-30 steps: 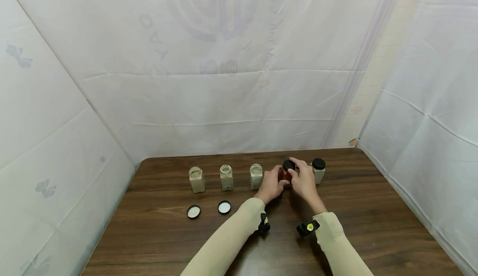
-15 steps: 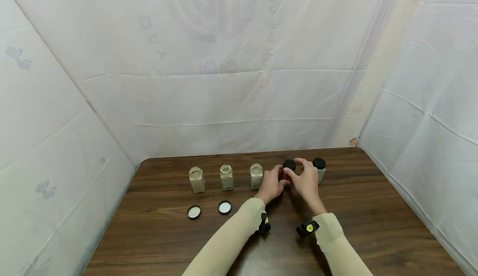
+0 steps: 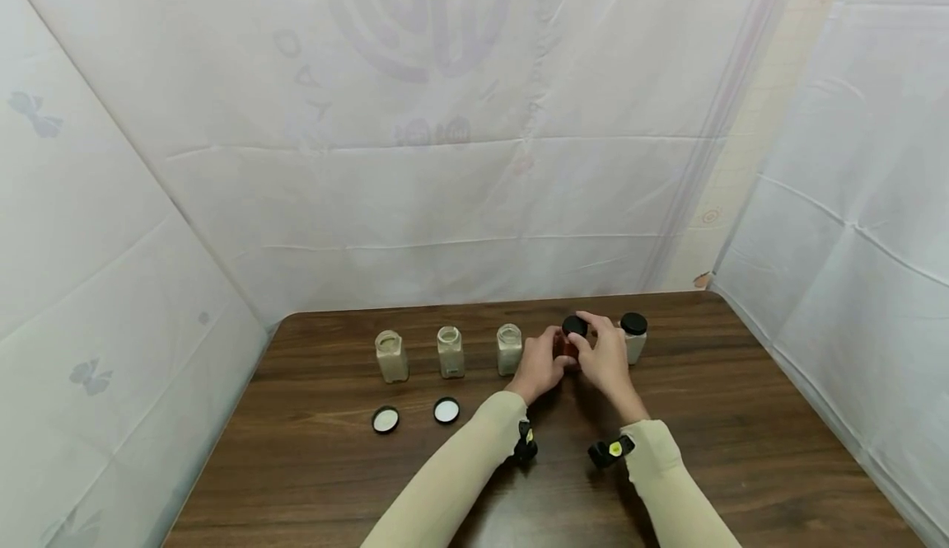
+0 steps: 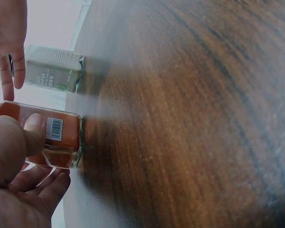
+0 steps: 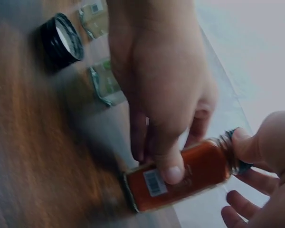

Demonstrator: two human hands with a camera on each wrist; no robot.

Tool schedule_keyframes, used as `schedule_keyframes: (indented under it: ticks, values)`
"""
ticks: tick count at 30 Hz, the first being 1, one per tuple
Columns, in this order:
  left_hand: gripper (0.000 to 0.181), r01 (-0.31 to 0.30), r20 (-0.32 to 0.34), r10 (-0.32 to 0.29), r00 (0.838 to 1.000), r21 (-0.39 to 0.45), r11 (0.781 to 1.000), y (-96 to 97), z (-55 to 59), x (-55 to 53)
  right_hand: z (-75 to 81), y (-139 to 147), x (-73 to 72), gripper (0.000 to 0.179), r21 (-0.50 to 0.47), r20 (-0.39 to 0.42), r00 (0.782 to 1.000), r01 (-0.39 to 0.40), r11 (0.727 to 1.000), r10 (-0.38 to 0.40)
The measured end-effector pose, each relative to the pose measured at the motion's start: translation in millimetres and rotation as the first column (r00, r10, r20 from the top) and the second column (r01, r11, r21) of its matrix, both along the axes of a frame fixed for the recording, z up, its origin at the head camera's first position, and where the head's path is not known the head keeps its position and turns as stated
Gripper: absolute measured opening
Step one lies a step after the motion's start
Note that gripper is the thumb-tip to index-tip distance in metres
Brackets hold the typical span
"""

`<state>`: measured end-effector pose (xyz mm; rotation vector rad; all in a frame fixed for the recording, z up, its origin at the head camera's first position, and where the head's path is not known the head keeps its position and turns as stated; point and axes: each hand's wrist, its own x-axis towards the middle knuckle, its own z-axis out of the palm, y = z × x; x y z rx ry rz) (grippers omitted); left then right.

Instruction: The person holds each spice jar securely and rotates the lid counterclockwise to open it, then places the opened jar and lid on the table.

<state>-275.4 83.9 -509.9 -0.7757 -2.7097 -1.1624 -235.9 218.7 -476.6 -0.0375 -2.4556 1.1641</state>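
Observation:
A glass spice jar of orange-red powder (image 5: 199,166) stands upright on the wooden table. My left hand (image 3: 537,367) grips its body, the thumb beside a barcode label. My right hand (image 3: 606,360) holds the jar's black screw lid (image 3: 574,325) from above, thumb and fingers at its edge. The lid sits on the jar's neck. Just right of it is another jar (image 3: 634,348) with pale contents and a black lid, partly behind my right hand. Its label shows in the left wrist view.
Three lidless glass jars with pale contents stand in a row to the left: a far-left jar (image 3: 391,360), a middle jar (image 3: 450,357) and one beside my left hand (image 3: 508,352). Two black lids, a left one (image 3: 385,420) and a right one (image 3: 446,410), lie white inside up. White sheeting (image 3: 474,202) hangs behind.
Half a second ago my right fingers were spread wider around the lid; now they have closed in on it again. My left hand keeps its grip on the jar in the same place.

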Motion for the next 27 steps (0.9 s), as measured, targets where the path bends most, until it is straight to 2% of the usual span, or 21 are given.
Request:
schedule_keyframes:
  ticks: [4,14,19,22,27]
  values:
    - [0.035,0.003,-0.002,-0.003,1.0,0.005,1.0,-0.2,1.2,-0.3,1.5,3.4,-0.4,0.042,0.035,0.015,0.999,-0.049,0.998,0.048]
    - [0.033,0.005,0.006,-0.005,1.0,-0.003,1.0,-0.2,0.7,-0.8,2.1,5.6,-1.1,0.044,0.041,0.049,0.996,-0.074,0.996,0.072]
    - [0.036,0.001,0.028,-0.002,1.0,0.001,1.0,-0.4,0.8,-1.1,5.3,7.7,0.5,0.057,0.064,0.055,0.993,-0.107,0.992,0.104]
    - [0.038,-0.003,0.031,0.003,1.0,0.001,1.0,-0.3,0.9,-1.1,6.9,6.8,1.5,0.064,0.067,0.036,0.996,-0.088,0.994,0.085]
    - [0.043,-0.009,0.023,0.009,1.0,-0.006,1.0,0.4,0.0,-1.3,7.4,3.1,2.3,0.056,0.005,0.037,0.999,0.014,1.0,-0.014]
